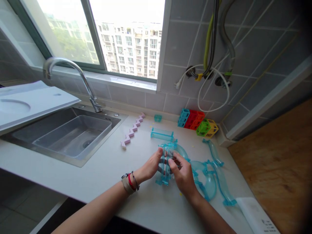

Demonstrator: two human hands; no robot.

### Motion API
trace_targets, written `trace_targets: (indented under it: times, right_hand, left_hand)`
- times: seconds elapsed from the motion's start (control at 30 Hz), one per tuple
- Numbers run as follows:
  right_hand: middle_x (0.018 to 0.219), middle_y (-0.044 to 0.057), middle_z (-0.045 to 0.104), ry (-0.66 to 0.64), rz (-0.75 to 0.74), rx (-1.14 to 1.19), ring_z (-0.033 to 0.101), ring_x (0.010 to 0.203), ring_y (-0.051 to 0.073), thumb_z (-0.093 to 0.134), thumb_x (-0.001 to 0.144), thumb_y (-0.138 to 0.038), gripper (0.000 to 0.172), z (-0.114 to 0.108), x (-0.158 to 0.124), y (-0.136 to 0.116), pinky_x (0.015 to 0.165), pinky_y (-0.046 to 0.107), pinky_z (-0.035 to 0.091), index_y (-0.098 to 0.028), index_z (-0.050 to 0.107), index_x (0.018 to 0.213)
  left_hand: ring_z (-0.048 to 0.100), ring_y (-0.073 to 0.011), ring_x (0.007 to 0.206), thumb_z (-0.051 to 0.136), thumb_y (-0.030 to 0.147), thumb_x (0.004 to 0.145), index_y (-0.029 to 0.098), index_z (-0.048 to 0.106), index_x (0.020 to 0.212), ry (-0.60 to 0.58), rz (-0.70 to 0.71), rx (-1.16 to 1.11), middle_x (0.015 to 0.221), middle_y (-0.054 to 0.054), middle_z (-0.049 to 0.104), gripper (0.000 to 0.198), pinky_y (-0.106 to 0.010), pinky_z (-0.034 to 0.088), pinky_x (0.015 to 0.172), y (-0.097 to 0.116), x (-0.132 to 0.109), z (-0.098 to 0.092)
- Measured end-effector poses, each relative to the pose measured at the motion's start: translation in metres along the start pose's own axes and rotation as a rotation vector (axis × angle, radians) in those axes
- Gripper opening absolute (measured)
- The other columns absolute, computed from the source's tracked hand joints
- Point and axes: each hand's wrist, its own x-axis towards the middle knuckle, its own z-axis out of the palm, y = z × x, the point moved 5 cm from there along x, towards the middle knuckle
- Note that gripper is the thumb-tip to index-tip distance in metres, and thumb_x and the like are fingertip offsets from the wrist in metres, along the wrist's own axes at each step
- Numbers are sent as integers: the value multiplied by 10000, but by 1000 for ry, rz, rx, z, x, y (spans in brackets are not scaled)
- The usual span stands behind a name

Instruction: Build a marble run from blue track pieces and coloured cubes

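Observation:
Both my hands close around clear blue plastic track pieces (166,169), held upright over the counter. My left hand (154,162) grips them from the left, its thumb at the upper edge and its fingers behind. From the right side, my right hand (181,170) presses its thumb against the same pieces. Curved blue track pieces (211,188) lie just right of my hands. A straight blue track piece (162,134) rests behind them, with a small blue piece (158,118) farther back. Wavy blue track pieces (223,183) lie at the right.
A zigzag row of lilac pieces (131,132) stands on the counter (104,182). Blue, red, green and yellow open blocks (195,119) sit by the wall. At left are a sink (80,159), a faucet (84,78) and a white board (36,100). A white box (255,214) lies front right.

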Motion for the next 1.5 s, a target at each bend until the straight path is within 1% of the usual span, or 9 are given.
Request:
trace_targets:
  times: [0.17,0.4,0.53,0.63,0.9,1.03,1.17,1.37,1.5]
  right_hand:
    - [877,49,659,-6,6,-9,580,753,181,580,943,-426,358,2,-1,1,665,275,488,-146,714,1123]
    - [854,41,666,-11,23,-13,567,701,168,584,934,-437,367,2,0,4,623,265,491,-150,718,1118]
    - [851,48,679,40,11,-15,615,738,192,613,913,-435,373,-2,0,2,675,286,529,-154,723,1133]
    - [881,64,700,25,28,30,651,773,212,616,914,-443,396,-1,0,3,696,302,555,-158,719,1168]
    - [851,53,674,4,65,21,627,742,196,640,907,-457,405,9,-3,14,616,271,537,-149,720,1157]
    - [859,43,648,-3,66,33,594,714,172,619,924,-468,412,9,-4,13,552,241,494,-159,706,1183]
    - [856,41,642,-3,53,51,603,736,176,609,933,-469,438,10,-4,13,581,246,509,-162,694,1234]
    - [896,51,667,-9,33,86,626,759,185,610,937,-463,447,13,-4,13,653,277,552,-171,685,1267]
    - [894,54,673,-2,49,104,628,741,184,620,928,-472,443,14,-4,14,624,273,550,-176,698,1247]
  left_hand:
    - [656,-197,731,362,795,895,138,606,1022,-19,29,77,904,-106,664,712,-256,536,561,8,-3,3]
    - [651,-212,750,337,813,888,132,622,977,43,53,168,920,-121,667,744,-293,551,581,1,-1,-1]
    - [615,-182,546,290,838,876,156,573,1007,66,13,133,701,-54,623,750,-278,505,461,-3,1,-2]
    - [623,-174,518,321,845,861,164,557,1041,61,-3,60,750,-57,636,743,-261,489,421,-4,2,-2]
    - [595,-156,579,410,812,859,136,687,962,117,35,43,795,-73,676,738,-243,463,501,1,1,-4]
    - [623,-210,772,386,777,896,147,713,902,167,131,151,852,-84,693,710,-316,526,760,9,-1,-3]
    - [613,-246,906,363,746,927,162,721,917,171,179,199,920,-90,702,685,-374,472,968,11,-2,-1]
    - [610,-257,933,437,750,899,169,722,902,190,182,150,901,-86,692,647,-362,486,933,7,-3,-2]
    - [618,-237,877,415,748,910,168,712,919,188,151,153,892,-81,694,652,-337,519,842,4,-3,-4]
